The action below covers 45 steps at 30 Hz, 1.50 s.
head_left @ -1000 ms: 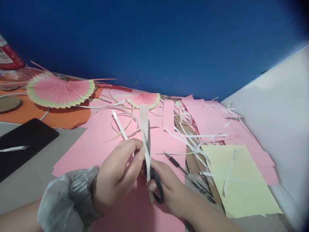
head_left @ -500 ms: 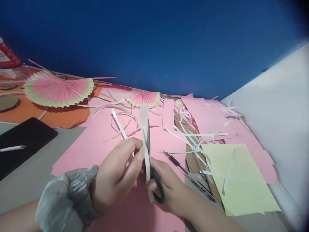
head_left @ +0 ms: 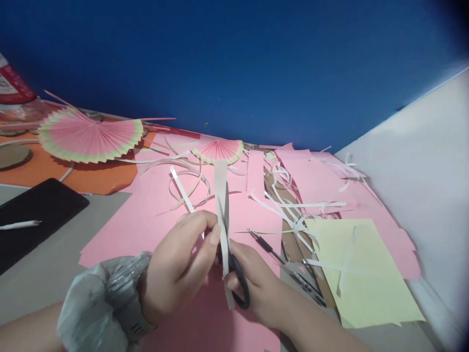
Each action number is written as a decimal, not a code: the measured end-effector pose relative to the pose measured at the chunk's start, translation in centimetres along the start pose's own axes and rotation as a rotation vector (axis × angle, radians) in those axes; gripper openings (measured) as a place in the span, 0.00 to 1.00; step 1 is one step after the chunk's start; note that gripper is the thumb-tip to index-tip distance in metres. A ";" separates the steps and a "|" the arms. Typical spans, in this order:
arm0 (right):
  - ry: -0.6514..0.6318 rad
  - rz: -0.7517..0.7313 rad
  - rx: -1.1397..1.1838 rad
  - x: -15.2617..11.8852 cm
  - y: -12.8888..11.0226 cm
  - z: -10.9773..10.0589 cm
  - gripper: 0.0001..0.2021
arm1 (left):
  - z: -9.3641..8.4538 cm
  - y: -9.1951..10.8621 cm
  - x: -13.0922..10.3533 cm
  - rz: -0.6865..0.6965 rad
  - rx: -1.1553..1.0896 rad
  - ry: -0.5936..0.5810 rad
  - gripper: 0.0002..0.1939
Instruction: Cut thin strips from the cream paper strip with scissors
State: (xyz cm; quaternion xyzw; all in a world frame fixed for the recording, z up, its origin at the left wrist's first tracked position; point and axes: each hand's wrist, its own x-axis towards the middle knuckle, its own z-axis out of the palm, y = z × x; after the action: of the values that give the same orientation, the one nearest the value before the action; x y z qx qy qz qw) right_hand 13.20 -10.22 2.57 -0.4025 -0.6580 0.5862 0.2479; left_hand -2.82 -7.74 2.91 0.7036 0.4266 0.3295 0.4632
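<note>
My left hand (head_left: 185, 256) pinches a narrow white paper strip (head_left: 220, 182) between thumb and fingers; the strip stands lengthwise in front of me. In my right hand (head_left: 252, 274) is a pair of scissors (head_left: 240, 281) with black handles, fingers through the loops. Its blades point away from me, slightly parted, with the strip running between them. Another thin white strip (head_left: 182, 188) sticks out just beyond my left hand. Under both hands lies pink paper (head_left: 146, 225). A small pleated pink fan (head_left: 218, 149) with a yellow-green edge lies behind the strip's far end.
A larger pleated fan (head_left: 91, 134) lies on orange paper (head_left: 117, 182) at the left. Near it are a black tablet-like slab (head_left: 47, 205) and a white pen (head_left: 20, 225). Pens (head_left: 269, 246), paper offcuts (head_left: 289, 205) and a pale yellow sheet (head_left: 373, 274) are at the right. A blue wall (head_left: 234, 63) rises behind.
The scissors and strip have barely shifted in my hands. The view has moved very slightly; both hands keep their hold.
</note>
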 end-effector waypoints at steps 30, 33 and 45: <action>0.015 -0.018 -0.048 0.1 0.0 -0.1 0.25 | -0.1 0.2 -0.1 -0.011 0.009 -0.031 0.11; 0.005 -0.018 -0.042 0.1 -0.2 -0.1 0.26 | -0.1 0.2 0.0 -0.001 -0.009 -0.015 0.12; 0.014 -0.023 -0.089 0.2 -0.1 -0.1 0.27 | 0.0 0.1 0.0 0.019 -0.042 -0.008 0.12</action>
State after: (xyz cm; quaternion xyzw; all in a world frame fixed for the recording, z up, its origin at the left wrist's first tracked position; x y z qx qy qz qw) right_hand 13.17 -10.01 2.69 -0.4098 -0.6861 0.5506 0.2413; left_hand -2.82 -7.71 2.97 0.6991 0.4109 0.3399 0.4764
